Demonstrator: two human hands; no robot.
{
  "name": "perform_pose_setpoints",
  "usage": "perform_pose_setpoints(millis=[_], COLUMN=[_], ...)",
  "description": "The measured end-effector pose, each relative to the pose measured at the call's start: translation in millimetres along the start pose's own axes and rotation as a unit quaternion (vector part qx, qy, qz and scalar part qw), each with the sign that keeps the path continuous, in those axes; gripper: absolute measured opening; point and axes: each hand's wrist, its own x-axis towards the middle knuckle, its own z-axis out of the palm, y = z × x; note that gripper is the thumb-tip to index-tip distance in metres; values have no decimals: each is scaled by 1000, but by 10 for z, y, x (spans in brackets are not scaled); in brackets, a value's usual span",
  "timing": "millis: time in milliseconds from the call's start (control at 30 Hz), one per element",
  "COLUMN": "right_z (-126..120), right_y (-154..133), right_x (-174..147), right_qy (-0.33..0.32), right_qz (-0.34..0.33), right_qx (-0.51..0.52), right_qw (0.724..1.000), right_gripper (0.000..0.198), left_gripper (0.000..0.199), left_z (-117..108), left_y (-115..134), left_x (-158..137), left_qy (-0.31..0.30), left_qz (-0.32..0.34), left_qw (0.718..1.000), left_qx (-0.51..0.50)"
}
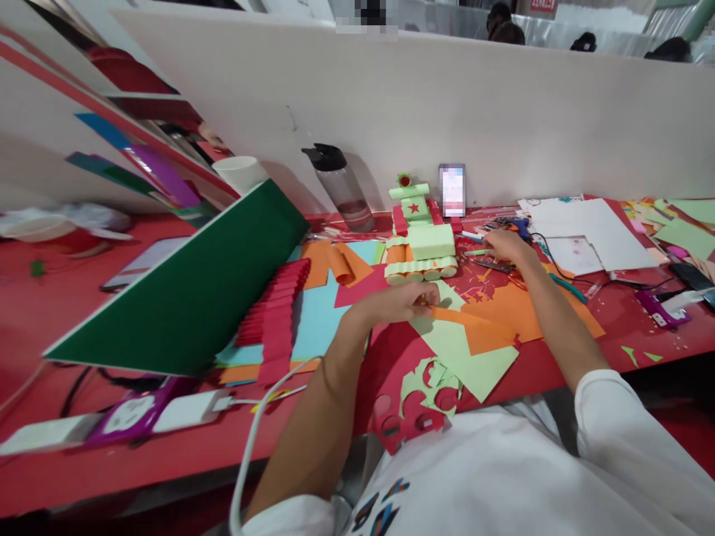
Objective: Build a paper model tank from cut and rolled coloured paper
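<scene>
Green board (190,290): leans tilted over the left part of the red surface (625,327), beside a pleated red paper strip (276,313).
Water bottle (342,190): upright at the back edge, against the white wall.
Left hand (399,301): flat on the papers mid-surface, fingers narrow, pressing the orange sheet (503,313) where it overlaps the light green sheet (469,357).
Paper tank (420,242): just behind that hand, toward the back edge.
Right hand (506,246): just right of the tank, fingers curled down among small tools (500,262); whether they hold one, I cannot tell.
White sheets (586,231): back right.
</scene>
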Motion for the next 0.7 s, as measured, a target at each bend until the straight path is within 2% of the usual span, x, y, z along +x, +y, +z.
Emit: perform_pose_setpoints(millis=[133,267,367,500,633,700], right_z=[-8,-33,-81,-246,-506,-645], right_y=[-43,-62,-53,-9,45,49], right_x=[-24,-61,-96,-190,-365,-479], right_qy=[-4,-7,-2,32,86,136], right_qz=[-5,-11,-6,9,21,6], right_qx=[-1,9,25,57,93,164], right_qw=[1000,1000,1000,998,992,977], right_gripper=[12,13,13,19,25,25], left_gripper=[30,31,30,28,27,28], left_z=[-3,76,150,240,336,353], left_y=[34,36,31,29,34,50], left_x=[4,53,106,189,286,307], left_qy=[-4,-38,-23,4,37,66], left_qz=[24,-3,-7,-11,2,5], left_qw=[997,989,985,989,998,998], left_qx=[-66,-139,-171,-147,-57,-15])
